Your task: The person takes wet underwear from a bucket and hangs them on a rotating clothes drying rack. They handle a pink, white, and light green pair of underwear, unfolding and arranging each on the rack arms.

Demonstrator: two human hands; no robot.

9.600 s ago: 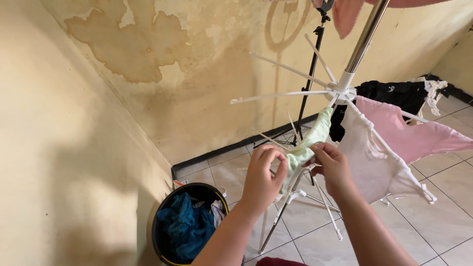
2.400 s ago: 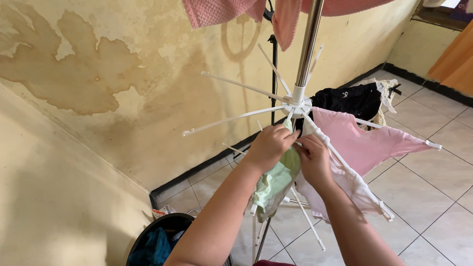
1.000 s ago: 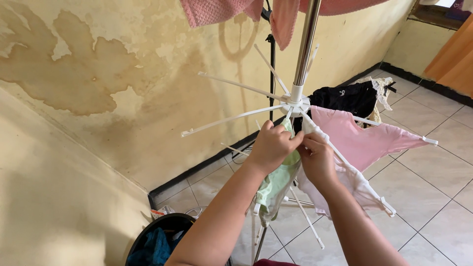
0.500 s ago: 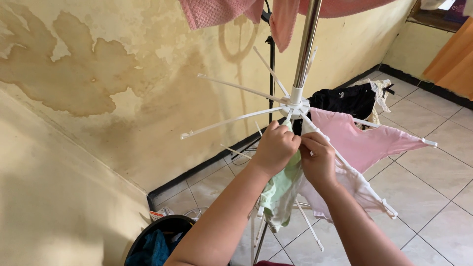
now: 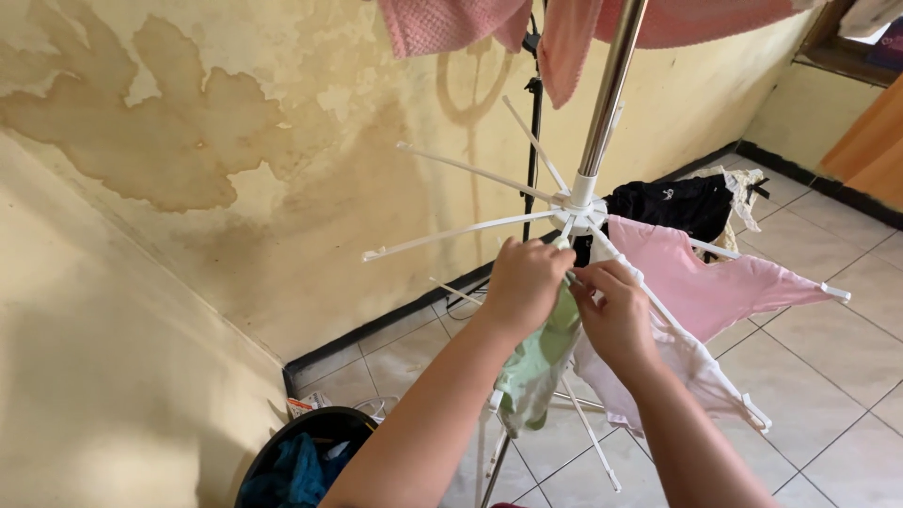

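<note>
The pale green garment (image 5: pixel 536 362) is pinched at its top by my left hand (image 5: pixel 523 286) and right hand (image 5: pixel 613 310), both closed on it just under the white hub (image 5: pixel 583 209) of the drying rack, beside a pink shirt (image 5: pixel 701 282).

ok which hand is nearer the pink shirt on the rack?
Right. The right hand sits beside the pink shirt, just short of its near edge. The left hand is farther off, gripping the green cloth.
</note>
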